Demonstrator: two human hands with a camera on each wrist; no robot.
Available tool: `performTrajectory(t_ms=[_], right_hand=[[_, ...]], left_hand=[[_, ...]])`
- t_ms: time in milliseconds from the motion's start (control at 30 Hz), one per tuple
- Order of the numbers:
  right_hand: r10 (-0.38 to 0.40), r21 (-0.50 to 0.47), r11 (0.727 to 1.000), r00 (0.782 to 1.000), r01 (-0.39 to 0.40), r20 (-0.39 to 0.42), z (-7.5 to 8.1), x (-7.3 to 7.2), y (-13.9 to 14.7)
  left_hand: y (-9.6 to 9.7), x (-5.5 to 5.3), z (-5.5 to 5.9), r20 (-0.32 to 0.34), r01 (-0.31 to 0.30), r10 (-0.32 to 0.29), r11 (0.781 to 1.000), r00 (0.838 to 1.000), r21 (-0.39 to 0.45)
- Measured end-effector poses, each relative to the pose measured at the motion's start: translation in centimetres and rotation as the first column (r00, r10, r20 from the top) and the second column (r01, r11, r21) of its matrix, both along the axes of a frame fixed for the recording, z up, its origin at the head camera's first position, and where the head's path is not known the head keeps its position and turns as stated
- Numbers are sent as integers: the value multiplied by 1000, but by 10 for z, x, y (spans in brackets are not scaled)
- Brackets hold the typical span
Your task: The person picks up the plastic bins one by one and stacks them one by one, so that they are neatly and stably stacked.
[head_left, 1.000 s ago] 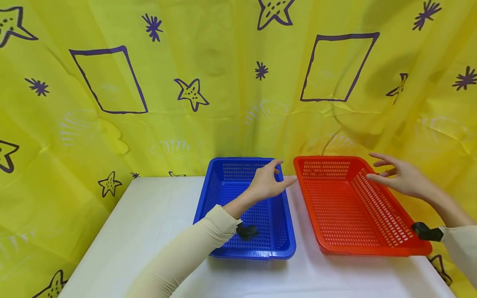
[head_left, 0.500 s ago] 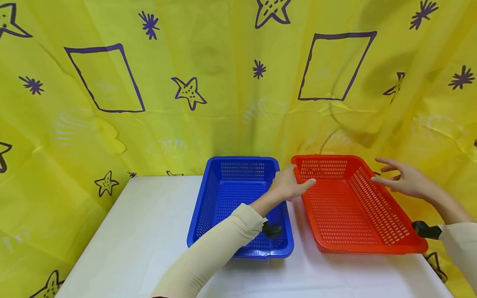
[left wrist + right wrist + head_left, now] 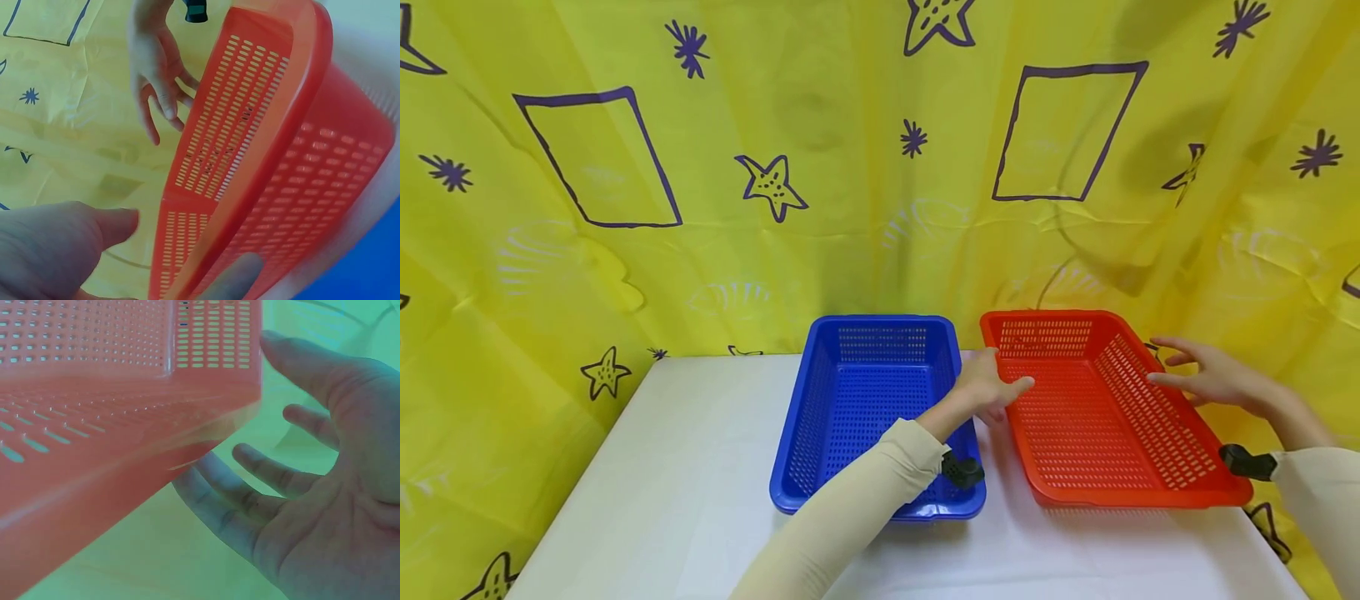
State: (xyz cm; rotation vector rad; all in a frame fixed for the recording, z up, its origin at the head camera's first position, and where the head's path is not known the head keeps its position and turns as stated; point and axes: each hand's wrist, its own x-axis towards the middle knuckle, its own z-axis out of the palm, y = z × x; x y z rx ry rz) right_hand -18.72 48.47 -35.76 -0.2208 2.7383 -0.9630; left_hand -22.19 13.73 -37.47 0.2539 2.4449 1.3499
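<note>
A: Red basket [image 3: 1082, 425]?
B: On worktop [image 3: 700, 433], right of blue basket [image 3: 880, 417].
A: Hands?
B: Left hand [image 3: 985, 387]: fingers apart, astride red's left side. Right hand [image 3: 1213, 375]: fingers apart, at its right side; contact unclear.

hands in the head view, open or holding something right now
Left hand: open, thumb and fingers apart at the red basket, gripping nothing.
Right hand: open beside the red basket's far side from it; whether fingertips touch cannot be told.
</note>
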Motion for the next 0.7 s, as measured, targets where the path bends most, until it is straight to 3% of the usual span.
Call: performTrajectory(t_ms=[300, 500, 700], right_hand=[[3, -89, 996, 996, 5, 93, -5, 1, 6], [-6, -97, 995, 995, 16, 102, -9, 3, 9], [-14, -97, 995, 995, 24, 104, -10, 5, 11]], left_hand=[[4, 3, -2, -57, -12, 9, 998, 998, -64], [7, 2, -5, 19, -41, 40, 999, 999, 6], [11, 0, -7, 51, -59, 57, 998, 997, 32]])
